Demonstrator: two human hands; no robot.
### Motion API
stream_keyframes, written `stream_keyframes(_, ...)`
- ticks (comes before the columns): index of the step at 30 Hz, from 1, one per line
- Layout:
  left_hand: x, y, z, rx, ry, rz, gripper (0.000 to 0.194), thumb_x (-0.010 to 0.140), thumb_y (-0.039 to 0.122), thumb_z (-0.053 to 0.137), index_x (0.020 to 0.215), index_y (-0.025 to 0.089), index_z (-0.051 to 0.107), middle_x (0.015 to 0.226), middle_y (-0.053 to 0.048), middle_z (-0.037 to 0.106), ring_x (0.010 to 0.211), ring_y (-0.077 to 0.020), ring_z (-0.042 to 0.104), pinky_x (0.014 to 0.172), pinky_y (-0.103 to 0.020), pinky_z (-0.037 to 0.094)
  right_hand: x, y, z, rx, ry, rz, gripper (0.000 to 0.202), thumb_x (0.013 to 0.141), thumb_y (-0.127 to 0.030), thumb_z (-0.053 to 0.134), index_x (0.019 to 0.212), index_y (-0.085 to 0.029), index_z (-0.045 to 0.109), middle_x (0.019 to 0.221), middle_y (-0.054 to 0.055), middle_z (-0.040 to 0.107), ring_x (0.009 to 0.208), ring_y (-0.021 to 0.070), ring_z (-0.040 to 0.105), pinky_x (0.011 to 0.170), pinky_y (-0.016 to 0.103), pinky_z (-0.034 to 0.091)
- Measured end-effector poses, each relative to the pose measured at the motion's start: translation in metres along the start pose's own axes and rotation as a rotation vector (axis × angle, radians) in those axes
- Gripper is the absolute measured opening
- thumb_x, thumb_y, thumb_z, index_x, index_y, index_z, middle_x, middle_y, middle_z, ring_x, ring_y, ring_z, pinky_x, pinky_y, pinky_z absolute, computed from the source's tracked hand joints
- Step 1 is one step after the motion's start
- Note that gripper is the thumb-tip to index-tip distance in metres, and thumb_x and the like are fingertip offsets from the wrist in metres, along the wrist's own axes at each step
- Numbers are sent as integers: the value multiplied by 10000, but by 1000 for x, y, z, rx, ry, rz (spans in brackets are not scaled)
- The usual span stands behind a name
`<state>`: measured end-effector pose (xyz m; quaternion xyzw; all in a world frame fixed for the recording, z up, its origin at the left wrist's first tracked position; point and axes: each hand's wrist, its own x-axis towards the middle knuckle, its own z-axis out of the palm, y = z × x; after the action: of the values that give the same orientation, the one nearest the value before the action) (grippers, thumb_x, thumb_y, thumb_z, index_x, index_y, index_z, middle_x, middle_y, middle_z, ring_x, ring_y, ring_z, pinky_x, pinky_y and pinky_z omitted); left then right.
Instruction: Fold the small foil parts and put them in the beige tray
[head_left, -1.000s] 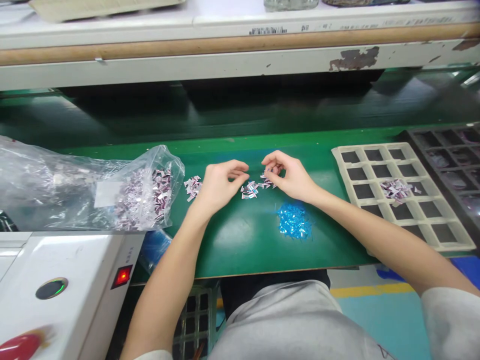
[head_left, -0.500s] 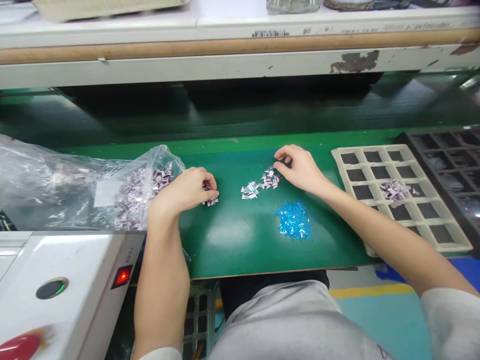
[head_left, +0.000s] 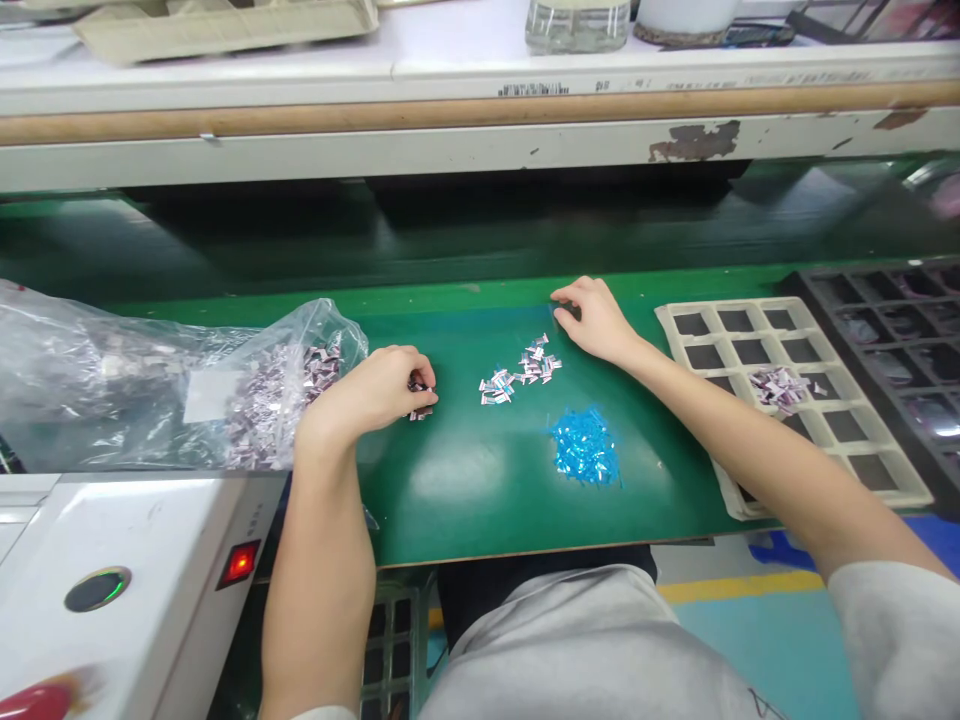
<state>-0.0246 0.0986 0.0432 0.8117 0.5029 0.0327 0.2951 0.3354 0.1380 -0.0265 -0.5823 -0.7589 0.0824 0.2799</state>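
My left hand (head_left: 382,390) is curled around a cluster of small, flat, pinkish-silver pieces (head_left: 420,412), some showing below the fingertips. It rests on the green table beside a clear plastic bag (head_left: 319,330) full of similar pieces. My right hand (head_left: 592,318) hovers just behind a loose pile of small pieces (head_left: 538,362), thumb and forefinger apart, with nothing visible between them. Left of that pile lies another small group with bluish faces (head_left: 497,386). A heap of shiny blue strips (head_left: 586,447) is nearer my body.
To the right lies a cream compartment tray (head_left: 832,400) holding a small heap of pieces (head_left: 780,388), beside a dark compartment tray (head_left: 847,325). A white machine (head_left: 172,540) with a lit red switch (head_left: 240,563) stands at the left. A shelf (head_left: 450,150) spans the back.
My right hand has drawn back from the edge of the loose pile, toward the far side of the table. My left hand keeps its grip on the cluster. The view has tilted slightly up.
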Motion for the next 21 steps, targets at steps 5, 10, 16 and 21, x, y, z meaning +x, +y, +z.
stream_keyframes(5,-1,2,-2,-12,47,68,179,798,417,720,824,242,746,897,-59,765,733,-241,687,703,-361,500,-3,3,5,27,9,11,307,989,-266,590,1162,-199,834,1142,168,696,1152,388,611,1106,666,484)
stream_keyframes(10,-2,2,-5,-67,68,65,219,812,458,749,837,241,761,798,-42,754,717,-233,673,688,-341,473,-4,4,7,25,23,23,318,994,-267,583,1163,-196,843,1147,172,693,1155,385,605,1112,657,485)
stream_keyframes(16,-2,4,-6,-165,63,20,268,838,505,778,853,238,791,700,-32,731,651,-218,659,640,-331,466,-3,6,9,19,22,18,321,1004,-271,586,1175,-196,847,1157,171,685,1162,383,598,1123,656,479)
stream_keyframes(21,0,2,-5,-214,67,-10,303,834,508,796,928,221,814,747,-47,756,684,-224,681,651,-338,505,-5,5,11,6,40,13,341,1019,-276,566,1190,-187,847,1167,176,679,1163,382,588,1140,658,460)
